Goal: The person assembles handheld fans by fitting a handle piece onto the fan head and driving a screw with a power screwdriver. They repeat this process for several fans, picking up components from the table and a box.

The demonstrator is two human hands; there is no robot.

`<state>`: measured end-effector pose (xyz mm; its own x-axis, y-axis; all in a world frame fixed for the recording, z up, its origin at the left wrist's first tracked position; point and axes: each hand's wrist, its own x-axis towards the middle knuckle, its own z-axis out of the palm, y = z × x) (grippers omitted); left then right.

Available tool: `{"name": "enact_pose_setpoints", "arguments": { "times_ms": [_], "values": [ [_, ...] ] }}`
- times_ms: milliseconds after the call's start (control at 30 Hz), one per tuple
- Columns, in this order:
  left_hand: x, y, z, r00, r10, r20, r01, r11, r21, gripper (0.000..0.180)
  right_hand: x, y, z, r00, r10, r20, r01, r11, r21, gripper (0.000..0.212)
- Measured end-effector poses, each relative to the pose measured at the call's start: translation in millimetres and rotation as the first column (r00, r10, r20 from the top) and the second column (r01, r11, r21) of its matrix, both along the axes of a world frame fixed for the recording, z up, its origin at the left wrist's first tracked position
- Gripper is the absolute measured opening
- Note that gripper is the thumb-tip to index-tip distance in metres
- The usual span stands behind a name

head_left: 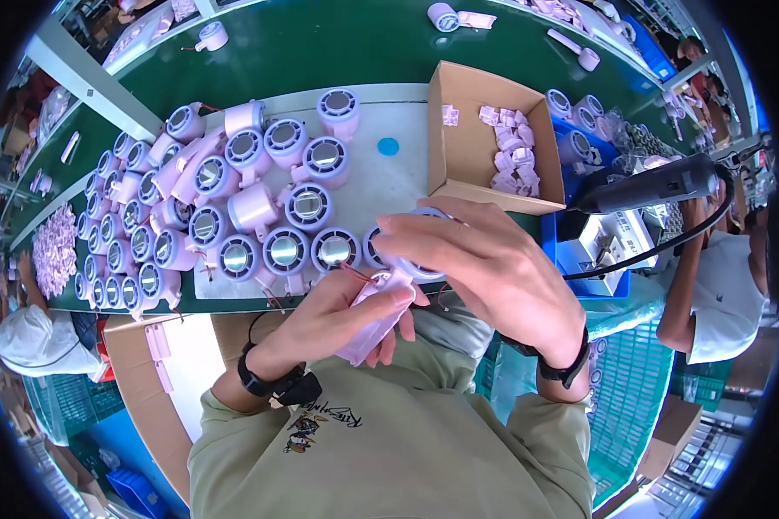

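Note:
My left hand point(316, 320) is closed around the handle of a lilac handheld fan point(374, 329), close in front of my body. Thin red wires stick out by the handle's upper end. Over the fan's round head curls my right hand point(489, 259), its fingers bent around it and hiding most of it. Just beyond my hands, several similar lilac fan units point(287, 249) stand with round slotted faces and shiny centres turned up. They rest on a pale work mat point(368, 195), some with red wires trailing.
More fan units point(117, 251) crowd the left. Beyond them is a heap of small lilac parts point(54, 251). A cardboard box point(459, 164) holds small lilac pieces. At right are a blue bin point(550, 238) and a black cabled tool point(653, 186). Co-workers sit at both sides.

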<state>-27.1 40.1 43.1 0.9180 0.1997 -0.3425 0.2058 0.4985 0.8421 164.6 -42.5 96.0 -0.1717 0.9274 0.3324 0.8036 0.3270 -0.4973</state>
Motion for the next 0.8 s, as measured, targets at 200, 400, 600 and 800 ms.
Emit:
{"name": "enact_pose_setpoints", "arguments": {
  "times_ms": [200,400,600,800],
  "values": [
    [-8,-3,-20,0.950,0.138,0.282,-0.172,0.980,0.100,0.043,73,57,-30,0.920,-0.357,0.163,0.376,0.920,-0.107,0.038],
    [-1,-6,-15,0.888,0.012,0.460,0.029,0.996,-0.082,0.107,172,143,-107,0.863,-0.160,0.479,0.298,0.927,-0.227,0.026],
    [8,-9,-22,0.811,0.113,0.575,0.180,0.886,-0.427,0.073,157,133,-86,0.949,-0.200,0.245,0.284,0.877,-0.387,0.022],
    [17,-7,-40,0.793,0.141,0.592,0.104,0.927,-0.360,0.058,75,87,-8,0.907,-0.420,-0.025,0.417,0.905,-0.083,0.031]
  ]
}}
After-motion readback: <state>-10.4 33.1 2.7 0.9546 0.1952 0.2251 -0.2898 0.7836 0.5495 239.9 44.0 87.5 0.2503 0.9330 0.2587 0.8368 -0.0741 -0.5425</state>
